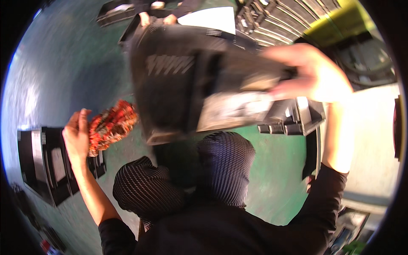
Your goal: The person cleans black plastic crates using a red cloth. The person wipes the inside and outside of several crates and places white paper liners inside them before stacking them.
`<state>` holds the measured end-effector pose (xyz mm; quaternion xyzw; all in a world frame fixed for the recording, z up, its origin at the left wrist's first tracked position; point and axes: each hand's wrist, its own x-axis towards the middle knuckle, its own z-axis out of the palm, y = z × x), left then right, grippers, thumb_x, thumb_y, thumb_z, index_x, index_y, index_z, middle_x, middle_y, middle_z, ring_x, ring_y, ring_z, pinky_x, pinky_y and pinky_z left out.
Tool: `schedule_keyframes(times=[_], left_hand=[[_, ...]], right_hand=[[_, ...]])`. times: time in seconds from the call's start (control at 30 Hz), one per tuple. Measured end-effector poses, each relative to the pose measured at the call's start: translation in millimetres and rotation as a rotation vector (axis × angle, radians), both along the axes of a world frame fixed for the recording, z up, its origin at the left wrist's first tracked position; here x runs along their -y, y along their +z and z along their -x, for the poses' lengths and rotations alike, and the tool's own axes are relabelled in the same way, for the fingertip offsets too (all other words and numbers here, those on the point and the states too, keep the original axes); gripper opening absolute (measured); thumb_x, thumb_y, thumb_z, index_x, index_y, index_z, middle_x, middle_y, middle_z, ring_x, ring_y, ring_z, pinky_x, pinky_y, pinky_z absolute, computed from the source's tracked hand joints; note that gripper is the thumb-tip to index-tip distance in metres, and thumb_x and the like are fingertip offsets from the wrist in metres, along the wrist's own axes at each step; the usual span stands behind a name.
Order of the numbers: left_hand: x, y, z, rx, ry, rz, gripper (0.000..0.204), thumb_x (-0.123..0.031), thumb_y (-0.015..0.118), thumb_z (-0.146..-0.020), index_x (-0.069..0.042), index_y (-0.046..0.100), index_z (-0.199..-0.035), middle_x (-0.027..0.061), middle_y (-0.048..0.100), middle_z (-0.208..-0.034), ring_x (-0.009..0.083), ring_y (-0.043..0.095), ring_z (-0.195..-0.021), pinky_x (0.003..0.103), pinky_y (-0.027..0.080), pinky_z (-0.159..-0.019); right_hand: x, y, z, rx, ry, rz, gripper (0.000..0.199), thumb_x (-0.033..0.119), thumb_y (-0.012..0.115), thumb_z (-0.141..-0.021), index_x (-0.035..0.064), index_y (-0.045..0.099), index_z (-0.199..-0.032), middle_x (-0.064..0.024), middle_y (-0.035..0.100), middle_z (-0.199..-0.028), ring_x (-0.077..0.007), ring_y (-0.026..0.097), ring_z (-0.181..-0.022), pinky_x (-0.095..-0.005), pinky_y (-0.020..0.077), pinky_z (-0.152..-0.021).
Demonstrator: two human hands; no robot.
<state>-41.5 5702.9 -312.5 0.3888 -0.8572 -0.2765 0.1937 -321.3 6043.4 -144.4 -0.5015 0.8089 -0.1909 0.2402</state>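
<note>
My right hand (pixel 314 72) grips the narrow end of a black plastic bin (pixel 170 93), its fingers and thumb closed on the edge. Motion blurs the bin, which is held up in front of me and tilted; a pale patch shows on its near side. Out to the left, my left hand (pixel 76 138) has a crumpled red patterned rag (pixel 111 129) in its grasp. The rag hangs beside the bin's left end with a small gap between them.
Black bins (pixel 51 163) stand on the green floor (pixel 272 182) at left, and more black bins (pixel 293 117) sit at right. A pale work surface (pixel 374 140) lies far right. Ahead, another person's hands (pixel 157 19) touch a black bin. Black slatted pieces (pixel 280 21) fill the top right.
</note>
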Motion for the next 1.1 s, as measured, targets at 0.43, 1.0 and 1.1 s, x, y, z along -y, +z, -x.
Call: schedule_keyframes(times=[0.43, 1.0, 1.1], left_hand=[[-42.5, -29.3, -129.0, 0.093, 0.264, -0.114, 0.021, -0.018, 0.053, -0.092, -0.001, 0.066, -0.092, 0.0045, 0.057, -0.064, 0.0062, 0.050, -0.061, 0.023, 0.041, -0.058], [-66.8, -78.4, -170.5, 0.261, 0.462, -0.277, 0.020, -0.014, 0.050, -0.090, -0.001, 0.065, -0.089, 0.0019, 0.048, -0.057, 0.0071, 0.043, -0.053, 0.025, 0.035, -0.050], [-65.2, -78.9, -169.9, 0.264, 0.446, -0.269, 0.021, -0.014, 0.049, -0.090, -0.001, 0.065, -0.089, 0.0016, 0.048, -0.057, 0.0069, 0.042, -0.053, 0.025, 0.035, -0.050]], right_hand=[[74.4, -412.4, -15.0, -0.270, 0.824, 0.116, 0.030, 0.029, 0.067, -0.074, 0.0176, 0.058, -0.100, 0.0044, 0.062, -0.094, -0.0112, 0.058, -0.093, -0.0339, 0.0388, -0.076], [206.8, -481.5, -116.4, -0.256, 0.232, -0.416, 0.092, 0.049, 0.065, -0.075, 0.0190, 0.012, -0.145, -0.0198, 0.010, -0.149, -0.0389, 0.011, -0.138, -0.0622, 0.0228, -0.103], [199.8, -541.6, -94.6, -0.313, 0.267, -0.144, 0.068, 0.041, 0.063, -0.079, 0.0152, 0.036, -0.135, -0.0196, 0.039, -0.134, -0.0367, 0.038, -0.124, -0.0531, 0.0383, -0.094]])
